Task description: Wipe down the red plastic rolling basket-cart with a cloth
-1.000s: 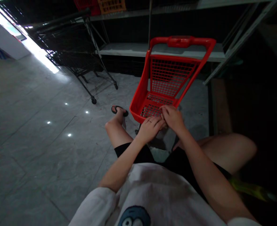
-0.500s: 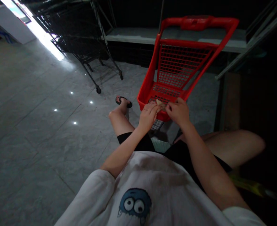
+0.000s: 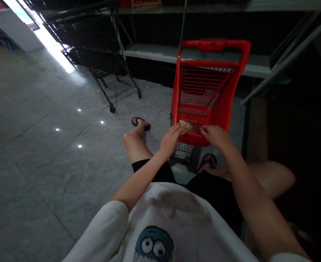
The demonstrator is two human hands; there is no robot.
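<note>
Item: one red plastic shopping cart with a lattice basket (image 3: 224,105), upright before my knees, near a pale metal shelf (image 3: 149,53). Item: one small beige crumpled cloth (image 3: 185,125), held in the fingers of my left hand (image 3: 170,141), over the basket's near end. Item: my right hand (image 3: 217,137), fingers bent at the near rim (whether they pinch anything, I cannot tell). Progress, as I judge it: under way, cloth in hand and both hands at the basket; how much is done or left, the view does not show.
</note>
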